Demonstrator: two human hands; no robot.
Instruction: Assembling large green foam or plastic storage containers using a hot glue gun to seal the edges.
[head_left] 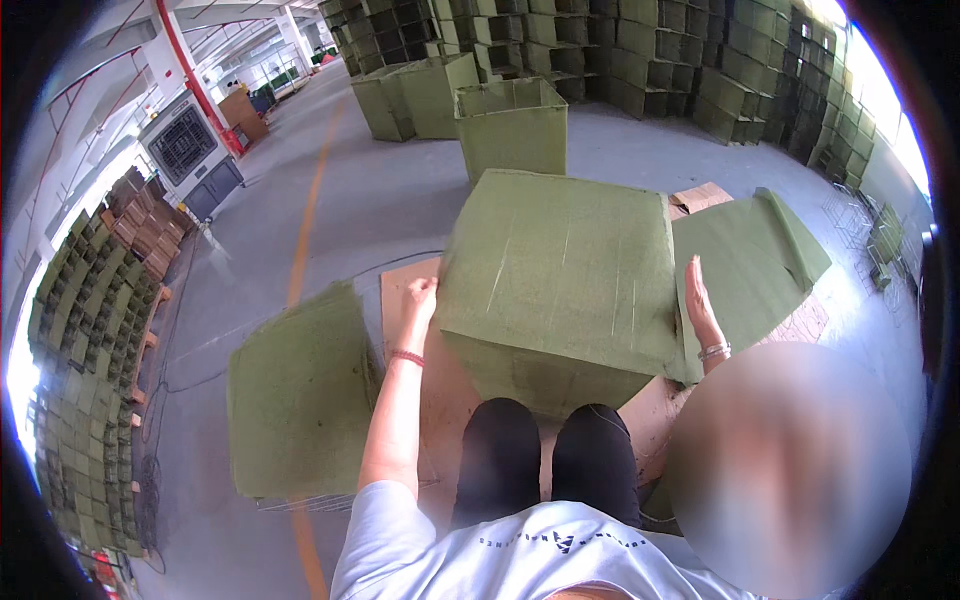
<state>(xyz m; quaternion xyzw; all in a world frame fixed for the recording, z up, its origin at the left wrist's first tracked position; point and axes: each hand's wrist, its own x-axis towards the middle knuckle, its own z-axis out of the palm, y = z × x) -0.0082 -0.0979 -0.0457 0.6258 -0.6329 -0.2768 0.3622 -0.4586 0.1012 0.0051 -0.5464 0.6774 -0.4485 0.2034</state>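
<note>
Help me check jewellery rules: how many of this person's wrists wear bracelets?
2. A red bracelet circles the wrist of the left hand, beside the green box; a pale bracelet circles that of the right hand. Blur may hide further bands.

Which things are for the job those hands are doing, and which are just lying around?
Seem to belong to the job:
- big green box, between the left hand and right hand
- brown cardboard under it
- perhaps the green sheet beside it

Seem to be just around:
- stacked green boxes at the back
- grey cabinet with a dark grille
</note>
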